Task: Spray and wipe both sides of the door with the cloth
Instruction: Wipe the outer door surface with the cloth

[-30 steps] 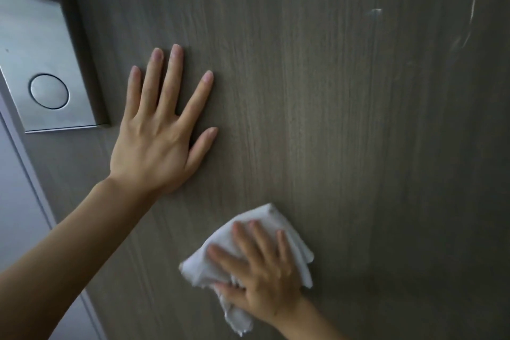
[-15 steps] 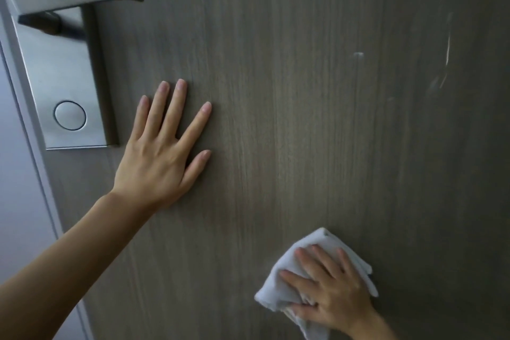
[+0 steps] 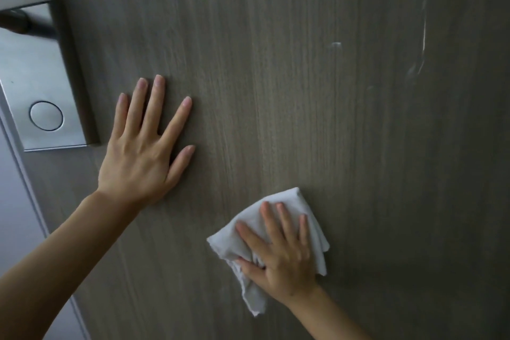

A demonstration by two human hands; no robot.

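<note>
— How is the left hand (image 3: 140,157) set?
— Flat, palm down, fingers spread and pointing up, forearm reaching in from the lower left.
— And the right hand (image 3: 281,254)?
— Lower, fingers splayed and pressing, thumb tucked under, bare wrist angled from the bottom right.

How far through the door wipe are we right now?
Done: nothing provable; no spray bottle in view. In hand: the right hand presses the white cloth flat on the door, low centre, while the left hand braces beside the lock plate. Left: pale streaks upper right, and the door's other side, unseen.
</note>
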